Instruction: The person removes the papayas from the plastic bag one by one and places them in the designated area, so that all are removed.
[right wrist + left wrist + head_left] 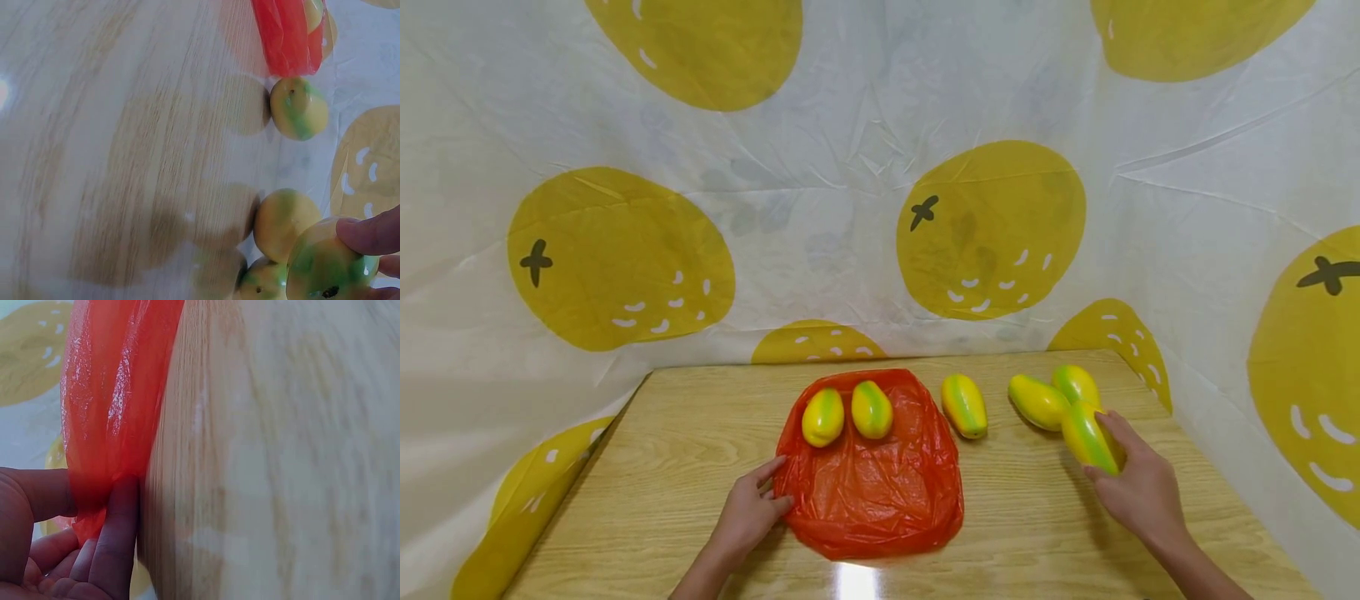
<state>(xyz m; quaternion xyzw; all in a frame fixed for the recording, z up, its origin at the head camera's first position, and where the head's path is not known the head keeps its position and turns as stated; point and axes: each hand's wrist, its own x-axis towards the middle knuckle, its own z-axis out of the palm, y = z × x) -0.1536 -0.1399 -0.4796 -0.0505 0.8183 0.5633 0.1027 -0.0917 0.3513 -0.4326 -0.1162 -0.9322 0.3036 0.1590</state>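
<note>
A red plastic bag (880, 492) lies on the table with its mouth spread wide. Two yellow papayas with green stripes, a left one (823, 417) and a right one (872, 410), sit inside toward its back. My left hand (751, 505) pinches the bag's left rim between thumb and fingers; the left wrist view shows the gathered red film (112, 412) there. At the right, my right hand (1138, 483) grips another papaya (1088, 437), thumb on one side and fingers on the other. Two more papayas, one nearer (1036, 402) and one behind (1075, 384), lie right by the held one.
A single papaya (964, 406) rests just right of the bag. The wood-grain table (700, 433) is backed and flanked by a white cloth (820, 250) printed with large yellow fruit. A bright light reflection shows at the table's front.
</note>
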